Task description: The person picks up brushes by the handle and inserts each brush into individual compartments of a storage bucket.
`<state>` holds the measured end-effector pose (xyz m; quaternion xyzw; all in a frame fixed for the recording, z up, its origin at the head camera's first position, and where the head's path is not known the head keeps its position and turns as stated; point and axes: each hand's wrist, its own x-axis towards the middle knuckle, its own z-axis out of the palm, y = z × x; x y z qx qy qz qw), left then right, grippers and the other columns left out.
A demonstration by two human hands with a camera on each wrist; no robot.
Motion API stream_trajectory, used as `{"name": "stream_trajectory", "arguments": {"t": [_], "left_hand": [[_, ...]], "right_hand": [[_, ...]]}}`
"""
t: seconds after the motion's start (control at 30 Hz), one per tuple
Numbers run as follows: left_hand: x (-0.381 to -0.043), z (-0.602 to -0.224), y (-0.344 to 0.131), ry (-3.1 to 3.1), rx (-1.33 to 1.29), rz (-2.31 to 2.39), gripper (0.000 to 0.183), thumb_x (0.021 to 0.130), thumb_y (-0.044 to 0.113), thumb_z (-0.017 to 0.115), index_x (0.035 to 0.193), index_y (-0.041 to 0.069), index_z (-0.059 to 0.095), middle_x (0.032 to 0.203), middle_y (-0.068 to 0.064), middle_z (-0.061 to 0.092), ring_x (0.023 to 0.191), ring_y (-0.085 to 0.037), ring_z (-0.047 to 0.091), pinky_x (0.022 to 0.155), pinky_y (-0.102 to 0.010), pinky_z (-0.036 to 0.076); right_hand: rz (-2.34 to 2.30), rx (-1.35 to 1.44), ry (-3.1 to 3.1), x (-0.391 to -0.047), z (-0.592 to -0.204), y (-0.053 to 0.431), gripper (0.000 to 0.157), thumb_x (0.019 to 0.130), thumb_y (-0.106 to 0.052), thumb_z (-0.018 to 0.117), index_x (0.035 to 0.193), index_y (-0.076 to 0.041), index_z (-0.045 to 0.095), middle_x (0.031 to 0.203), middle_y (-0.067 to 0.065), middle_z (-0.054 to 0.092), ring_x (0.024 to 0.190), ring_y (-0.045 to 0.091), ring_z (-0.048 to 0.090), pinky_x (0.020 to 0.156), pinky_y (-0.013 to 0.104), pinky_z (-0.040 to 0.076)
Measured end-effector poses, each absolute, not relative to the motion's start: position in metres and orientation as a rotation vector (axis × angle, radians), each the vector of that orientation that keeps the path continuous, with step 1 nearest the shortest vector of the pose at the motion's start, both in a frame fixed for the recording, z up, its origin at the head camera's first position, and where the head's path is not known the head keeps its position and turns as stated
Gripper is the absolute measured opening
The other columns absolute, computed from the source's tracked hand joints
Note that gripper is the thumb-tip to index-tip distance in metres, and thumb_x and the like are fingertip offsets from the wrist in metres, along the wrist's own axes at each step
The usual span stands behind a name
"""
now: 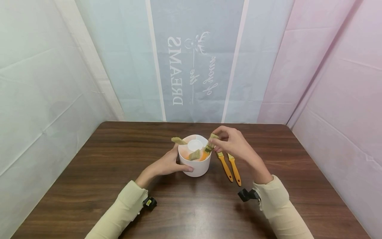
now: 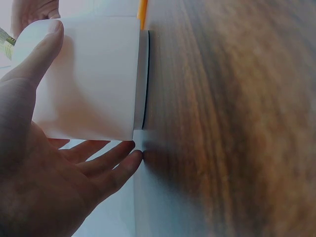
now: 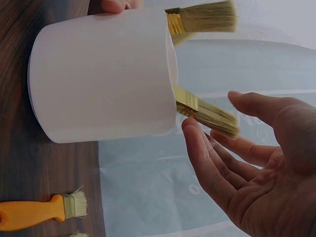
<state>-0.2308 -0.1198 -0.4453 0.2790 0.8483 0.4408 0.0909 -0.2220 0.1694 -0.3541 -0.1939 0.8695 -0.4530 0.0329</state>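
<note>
A white round desk organizer (image 1: 199, 168) with divided compartments and a round middle cup stands on the table. My left hand (image 1: 167, 163) holds its side, thumb on the near wall and fingers around the far side. Three flat paintbrushes stand in it, bristles up: one leaning left (image 1: 178, 140), one at the front (image 1: 195, 155), one at the right (image 1: 208, 148). Around the bristles of that right brush is my right hand (image 1: 234, 144); in the right wrist view its thumb is apart from the bristles and the fingertips are close beside the ferrule (image 3: 186, 101).
Two more paintbrushes with orange handles, one (image 1: 225, 168) beside the other (image 1: 235, 171), lie on the table right of the organizer, under my right forearm. The dark wooden table (image 1: 119, 186) ends at a printed cloth (image 1: 194, 113) behind, with pale cloths at both sides.
</note>
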Motion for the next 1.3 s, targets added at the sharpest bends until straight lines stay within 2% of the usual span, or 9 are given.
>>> {"name": "stream_trajectory", "arguments": {"t": [0.13, 0.47, 0.77, 0.93, 1.17, 1.3], "left_hand": [[-0.231, -0.445, -0.12, 2.532, 0.826, 1.3, 0.113, 0.08, 0.041, 0.09, 0.16, 0.015, 0.014, 0.158, -0.01, 0.038, 0.141, -0.02, 0.048, 0.119, -0.047, 0.037], [-0.234, -0.446, -0.122, 2.542, 0.822, 1.285, 0.112, 0.08, 0.042, 0.09, 0.158, 0.016, 0.014, 0.156, -0.009, 0.042, 0.138, -0.019, 0.051, 0.116, -0.046, 0.039], [-0.234, -0.445, -0.124, 2.561, 0.805, 1.266, 0.111, 0.079, 0.043, 0.09, 0.157, 0.018, 0.015, 0.154, -0.009, 0.047, 0.139, -0.019, 0.052, 0.116, -0.047, 0.04], [-0.235, -0.444, -0.126, 2.56, 0.786, 1.282, 0.11, 0.078, 0.042, 0.091, 0.157, 0.021, 0.016, 0.156, -0.01, 0.045, 0.14, -0.021, 0.051, 0.116, -0.048, 0.041], [-0.236, -0.443, -0.134, 2.579, 0.782, 1.256, 0.103, 0.079, 0.041, 0.091, 0.154, 0.025, 0.022, 0.158, -0.01, 0.044, 0.145, -0.026, 0.046, 0.118, -0.054, 0.039], [-0.237, -0.44, -0.139, 2.548, 0.781, 1.27, 0.101, 0.081, 0.039, 0.09, 0.156, 0.025, 0.023, 0.155, -0.009, 0.049, 0.145, -0.026, 0.048, 0.114, -0.054, 0.044]], "right_hand": [[-1.417, -0.582, 2.693, -0.224, -0.352, 0.174, 0.035, 0.098, -0.036, 0.072, 0.12, -0.009, 0.067, 0.098, 0.016, 0.076, 0.075, 0.021, 0.076, 0.066, 0.034, 0.062], [-1.471, -0.498, 2.67, -0.23, -0.343, 0.196, 0.041, 0.101, -0.042, 0.067, 0.123, -0.007, 0.065, 0.105, 0.019, 0.076, 0.079, 0.023, 0.077, 0.072, 0.035, 0.063], [-1.467, -0.409, 2.665, -0.237, -0.346, 0.215, 0.038, 0.102, -0.033, 0.067, 0.125, -0.002, 0.063, 0.108, 0.024, 0.074, 0.084, 0.026, 0.076, 0.073, 0.034, 0.063], [-1.421, -0.386, 2.677, -0.242, -0.354, 0.22, 0.035, 0.103, -0.027, 0.066, 0.126, -0.001, 0.061, 0.108, 0.025, 0.072, 0.087, 0.031, 0.076, 0.074, 0.035, 0.063], [-1.368, -0.348, 2.687, -0.249, -0.364, 0.224, 0.035, 0.102, -0.023, 0.066, 0.126, 0.002, 0.06, 0.107, 0.026, 0.072, 0.088, 0.035, 0.076, 0.074, 0.036, 0.064], [-1.319, -0.314, 2.681, -0.254, -0.37, 0.229, 0.036, 0.102, -0.022, 0.066, 0.126, 0.003, 0.06, 0.108, 0.026, 0.072, 0.087, 0.033, 0.076, 0.077, 0.041, 0.064]]}}
